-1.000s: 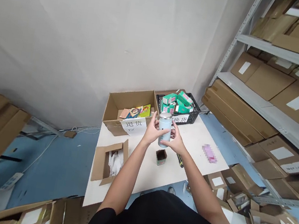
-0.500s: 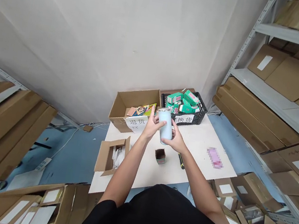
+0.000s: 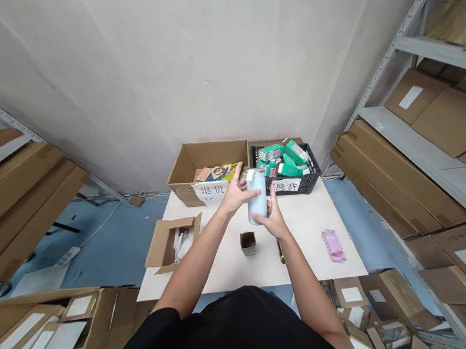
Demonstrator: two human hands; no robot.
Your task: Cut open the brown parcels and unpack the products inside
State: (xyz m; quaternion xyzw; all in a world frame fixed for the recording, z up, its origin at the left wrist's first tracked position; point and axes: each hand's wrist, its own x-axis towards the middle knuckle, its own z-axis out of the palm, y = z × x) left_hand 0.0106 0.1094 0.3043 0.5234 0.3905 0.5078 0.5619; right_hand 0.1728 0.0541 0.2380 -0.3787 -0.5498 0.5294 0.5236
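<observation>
Both my hands hold a pale blue tumbler [image 3: 257,202] above the white table [image 3: 308,229]. My left hand [image 3: 235,194] grips its upper left side, and my right hand [image 3: 274,217] grips its lower right side near the base. The tumbler tilts slightly, its top away from me. Below it stands a small open-topped box [image 3: 248,242] with a dark inside. A dark and yellow tool [image 3: 281,253], partly hidden by my right forearm, lies to the right of that box. An open carton [image 3: 165,243] with white packing inside sits left of my left forearm.
At the table's back are a large carton [image 3: 181,189] of colourful packets and a black crate [image 3: 310,178] of green boxes. A blurred pink item [image 3: 334,246] lies at the right. Shelves [image 3: 417,140] of cartons stand right; more cartons [image 3: 21,210] flank the left.
The tumbler has turned in my hands, so a pale tab at its top now faces more to the left. Both hands keep hold of it in nearly the same place.
</observation>
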